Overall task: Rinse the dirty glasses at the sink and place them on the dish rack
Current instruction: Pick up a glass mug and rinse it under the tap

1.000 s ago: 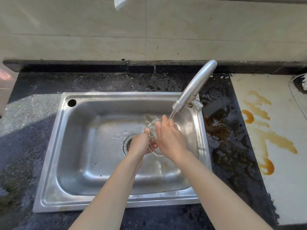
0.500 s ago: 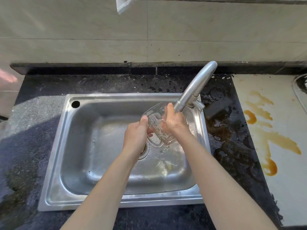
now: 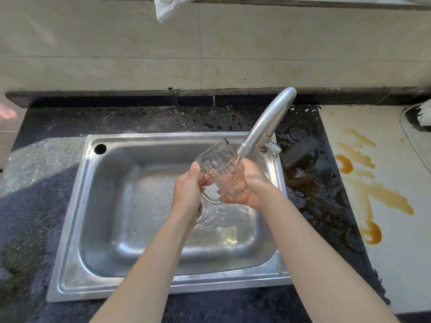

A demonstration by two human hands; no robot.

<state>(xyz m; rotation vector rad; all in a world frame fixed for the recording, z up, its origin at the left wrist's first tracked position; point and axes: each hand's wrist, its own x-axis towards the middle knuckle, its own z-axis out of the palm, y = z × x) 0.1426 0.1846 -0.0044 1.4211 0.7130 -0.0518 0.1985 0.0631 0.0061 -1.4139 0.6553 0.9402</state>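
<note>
A home kitchen — steel sink [image 3: 70, 229], faucet [image 3: 265, 122], stained counter [image 3: 314, 183], tiled wall [image 3: 116, 43].

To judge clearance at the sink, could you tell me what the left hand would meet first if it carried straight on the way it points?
Probably the glass that the left hand already touches; beyond it, the faucet spout, though depth is unclear.

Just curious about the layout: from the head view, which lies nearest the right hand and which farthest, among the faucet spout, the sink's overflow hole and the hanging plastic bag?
From the right hand:
1. Faucet spout, just above.
2. Overflow hole, sink's far-left corner.
3. Plastic bag, high on the wall.
</note>
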